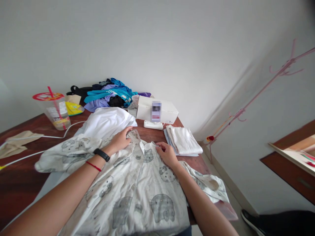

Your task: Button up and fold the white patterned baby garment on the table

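A white pajama shirt (pixel 140 183) with grey cat-face prints lies spread, front up, across the near part of the table, its collar pointing away from me. My left hand (pixel 120 141), with a black band and a red string at the wrist, has its fingers bent round the left side of the collar. On the collar's right side my right hand (pixel 167 153) pinches the fabric between thumb and fingers. One sleeve (pixel 69 150) stretches out to the left; the other sleeve (pixel 209 185) hangs toward the right table edge. The lower hem runs out of view.
A white garment (pixel 107 121) lies beyond my left hand. Folded cloths (pixel 183 140) sit at the right edge, near a power strip (pixel 153 125) and white box (pixel 142 109). A lidded drink cup (pixel 56 113), white cable (pixel 71 125) and clothes pile (pixel 108 93) occupy the left and back.
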{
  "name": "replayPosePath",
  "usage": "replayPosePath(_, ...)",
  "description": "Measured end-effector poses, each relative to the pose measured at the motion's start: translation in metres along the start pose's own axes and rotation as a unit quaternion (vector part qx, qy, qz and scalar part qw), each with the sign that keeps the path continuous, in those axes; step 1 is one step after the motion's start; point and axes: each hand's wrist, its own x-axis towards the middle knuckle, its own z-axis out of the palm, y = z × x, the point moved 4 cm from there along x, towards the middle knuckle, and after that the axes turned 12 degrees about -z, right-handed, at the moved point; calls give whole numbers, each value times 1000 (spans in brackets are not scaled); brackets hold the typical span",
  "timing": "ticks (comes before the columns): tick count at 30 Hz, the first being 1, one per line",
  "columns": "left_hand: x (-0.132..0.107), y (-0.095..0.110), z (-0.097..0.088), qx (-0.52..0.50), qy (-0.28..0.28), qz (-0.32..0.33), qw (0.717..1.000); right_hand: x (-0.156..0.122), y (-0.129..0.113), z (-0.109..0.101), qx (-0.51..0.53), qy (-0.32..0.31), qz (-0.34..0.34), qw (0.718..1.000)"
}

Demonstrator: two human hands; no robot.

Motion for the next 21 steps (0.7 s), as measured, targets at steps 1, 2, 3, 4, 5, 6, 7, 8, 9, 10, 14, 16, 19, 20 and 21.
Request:
replayPosePath(1,1,-2,1,-7,3,6,1000,0,1,0,3,2,2,1000)
replayPosePath(2,2,-3,2,-11,9,13,1000,0,1,0,4,3,2,1000)
replayPosePath(3,2,-4,2,-12,17,19,1000,0,1,0,4,3,1,1000)
replayPosePath(4,3,-5,3,-12,25,24,999,0,0,0,2,3,-1,1000)
replayPosePath(5,3,-5,3,-11,32,29,999,0,0,0,-1,2,-3,1000)
replayPosePath(6,3,-5,3,-9,38,33,999,1,-1,-1,-4,0,-4,1000)
replayPosePath(7,4,-5,3,-7,42,35,998,1,-1,-1,-6,-2,-5,1000)
replayPosePath(8,4,-4,2,-6,48,38,998,1,-2,-1,-8,-4,-5,1000)
replayPosePath(9,4,-3,1,-7,53,42,998,1,-2,-1,-10,-6,-4,1000)
replayPosePath(10,4,-1,0,-9,58,47,997,1,-2,-1,-12,-7,-3,1000)
replayPosePath(14,2,4,-5,-25,67,69,995,0,-1,-1,-5,-9,-5,1000)
replayPosePath(16,1,6,-6,-35,67,78,994,1,0,0,3,-12,-6,1000)
replayPosePath(19,0,9,-8,-50,69,89,992,1,3,1,34,-21,12,999)
replayPosePath(20,-1,11,-9,-58,71,90,992,1,4,1,53,-24,22,998)
replayPosePath(21,-2,12,-10,-67,73,90,991,1,5,2,74,-24,30,996)
